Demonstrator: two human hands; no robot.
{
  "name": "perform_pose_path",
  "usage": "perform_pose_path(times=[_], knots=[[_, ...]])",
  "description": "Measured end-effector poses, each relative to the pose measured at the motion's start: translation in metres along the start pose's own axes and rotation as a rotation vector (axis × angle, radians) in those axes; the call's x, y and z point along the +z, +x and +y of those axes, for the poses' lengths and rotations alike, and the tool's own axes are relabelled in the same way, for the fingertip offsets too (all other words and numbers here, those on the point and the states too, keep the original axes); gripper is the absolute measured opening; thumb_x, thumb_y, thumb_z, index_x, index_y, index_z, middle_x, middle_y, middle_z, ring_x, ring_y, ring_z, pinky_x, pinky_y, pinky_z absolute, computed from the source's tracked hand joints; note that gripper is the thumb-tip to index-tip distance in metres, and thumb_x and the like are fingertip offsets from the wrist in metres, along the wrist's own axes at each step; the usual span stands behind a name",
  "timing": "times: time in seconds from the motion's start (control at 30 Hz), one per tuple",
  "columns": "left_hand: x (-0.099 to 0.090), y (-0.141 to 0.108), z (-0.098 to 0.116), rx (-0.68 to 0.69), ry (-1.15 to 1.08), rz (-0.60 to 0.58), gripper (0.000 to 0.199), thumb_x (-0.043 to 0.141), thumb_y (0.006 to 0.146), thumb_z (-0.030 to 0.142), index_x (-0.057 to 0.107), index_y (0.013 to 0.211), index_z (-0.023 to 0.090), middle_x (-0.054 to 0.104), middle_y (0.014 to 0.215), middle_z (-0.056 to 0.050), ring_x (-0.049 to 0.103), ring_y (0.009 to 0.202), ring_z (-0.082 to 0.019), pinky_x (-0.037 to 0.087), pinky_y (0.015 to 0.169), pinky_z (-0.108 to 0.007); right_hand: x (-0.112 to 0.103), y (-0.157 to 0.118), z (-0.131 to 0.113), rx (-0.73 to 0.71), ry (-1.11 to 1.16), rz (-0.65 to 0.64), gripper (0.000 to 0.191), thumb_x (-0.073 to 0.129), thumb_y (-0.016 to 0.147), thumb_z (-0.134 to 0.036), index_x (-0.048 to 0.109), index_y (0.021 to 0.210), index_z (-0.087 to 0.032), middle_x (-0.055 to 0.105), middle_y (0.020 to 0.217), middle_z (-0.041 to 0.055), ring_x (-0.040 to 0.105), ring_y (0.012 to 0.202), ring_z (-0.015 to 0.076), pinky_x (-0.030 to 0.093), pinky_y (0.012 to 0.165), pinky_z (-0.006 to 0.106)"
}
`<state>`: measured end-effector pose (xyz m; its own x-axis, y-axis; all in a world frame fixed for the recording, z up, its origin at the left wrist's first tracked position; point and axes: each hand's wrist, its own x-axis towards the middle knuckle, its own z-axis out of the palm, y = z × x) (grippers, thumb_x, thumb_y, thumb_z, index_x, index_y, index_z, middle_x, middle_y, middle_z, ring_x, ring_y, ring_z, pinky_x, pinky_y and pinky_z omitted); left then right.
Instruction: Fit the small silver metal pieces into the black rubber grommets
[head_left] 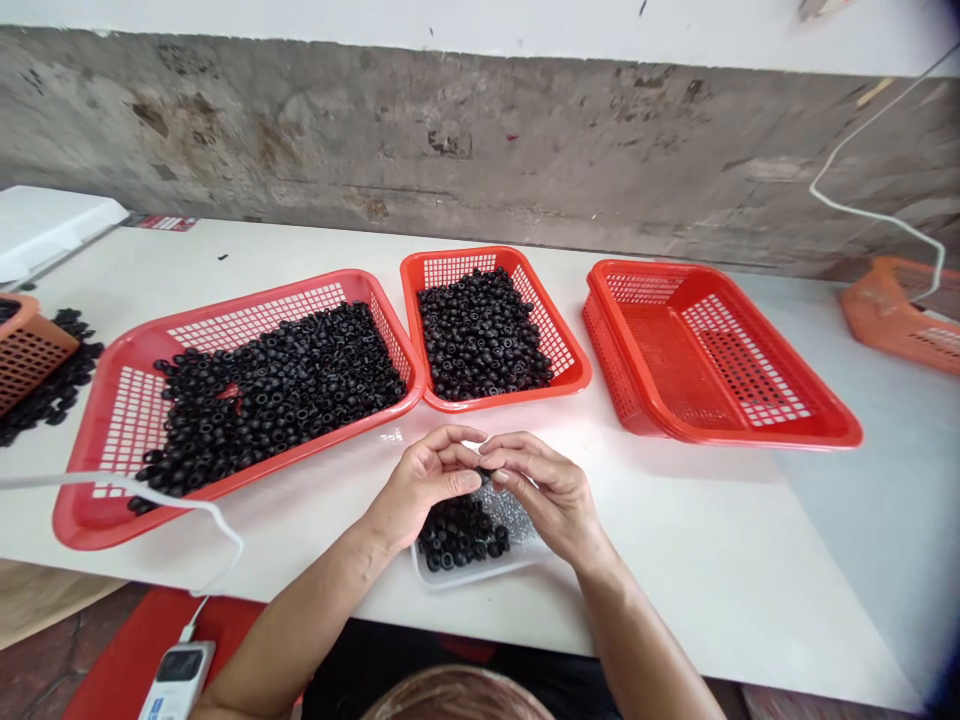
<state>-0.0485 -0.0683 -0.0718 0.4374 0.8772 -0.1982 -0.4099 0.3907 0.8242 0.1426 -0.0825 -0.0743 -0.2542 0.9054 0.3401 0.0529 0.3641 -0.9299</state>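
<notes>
Both hands meet above a small clear plastic tray [480,573] near the table's front edge. Between the fingertips of my left hand [435,475] and my right hand [541,490] is a small black piece [486,474], partly covered by the fingers. Thumb and fingers of each hand pinch at it. In the tray, black ring-like pieces [457,535] fill the left part, and small shiny clear or silvery bits [514,515] lie at the right.
Behind my hands stand a wide red basket [262,480] and a smaller red basket [510,398], both holding black pieces. Stacked red baskets [660,350] are at right. Orange baskets [34,350] sit at both sides. A white cable [180,500] hangs at left, above a power bank [178,680].
</notes>
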Motion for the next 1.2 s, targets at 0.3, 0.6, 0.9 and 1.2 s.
perform_pose_path(times=[0.3, 0.6, 0.9, 1.2], knots=[[0.005, -0.0019, 0.0033, 0.02, -0.004, 0.017, 0.039, 0.087, 0.072, 0.02, 0.071, 0.108, 0.019, 0.076, 0.087, -0.001, 0.071, 0.08, -0.016, 0.051, 0.079, -0.028, 0.0011, 0.0032, -0.0017, 0.073, 0.083, -0.015, 0.015, 0.062, 0.1, -0.027, 0.076, 0.106, -0.027, 0.069, 0.106, 0.0063, 0.068, 0.085, 0.0148, 0.062, 0.07, 0.026], [0.0031, -0.0011, 0.0011, 0.037, 0.027, 0.06, 0.039, 0.087, 0.071, 0.019, 0.072, 0.107, 0.019, 0.075, 0.087, -0.002, 0.068, 0.081, -0.015, 0.05, 0.076, -0.026, 0.001, -0.0005, 0.0013, -0.058, -0.121, 0.012, 0.025, 0.059, 0.1, -0.019, 0.074, 0.116, -0.03, 0.071, 0.111, 0.007, 0.071, 0.101, 0.0185, 0.063, 0.082, 0.031], [0.0056, -0.0015, 0.0022, 0.043, 0.042, 0.075, 0.039, 0.087, 0.071, 0.02, 0.072, 0.107, 0.019, 0.075, 0.089, -0.003, 0.066, 0.082, -0.014, 0.05, 0.077, -0.026, 0.0024, 0.0025, -0.0035, -0.178, -0.25, 0.041, 0.029, 0.058, 0.098, -0.011, 0.074, 0.117, -0.028, 0.071, 0.109, 0.0067, 0.071, 0.101, 0.0175, 0.062, 0.086, 0.029], [0.0062, -0.0016, -0.0002, 0.064, 0.066, 0.071, 0.035, 0.086, 0.074, 0.023, 0.072, 0.105, 0.018, 0.073, 0.088, -0.004, 0.067, 0.083, -0.015, 0.051, 0.078, -0.026, -0.0005, -0.0014, -0.0012, -0.204, -0.433, 0.017, 0.033, 0.054, 0.101, -0.013, 0.069, 0.125, -0.029, 0.072, 0.113, 0.0072, 0.07, 0.106, 0.0206, 0.061, 0.091, 0.035]])
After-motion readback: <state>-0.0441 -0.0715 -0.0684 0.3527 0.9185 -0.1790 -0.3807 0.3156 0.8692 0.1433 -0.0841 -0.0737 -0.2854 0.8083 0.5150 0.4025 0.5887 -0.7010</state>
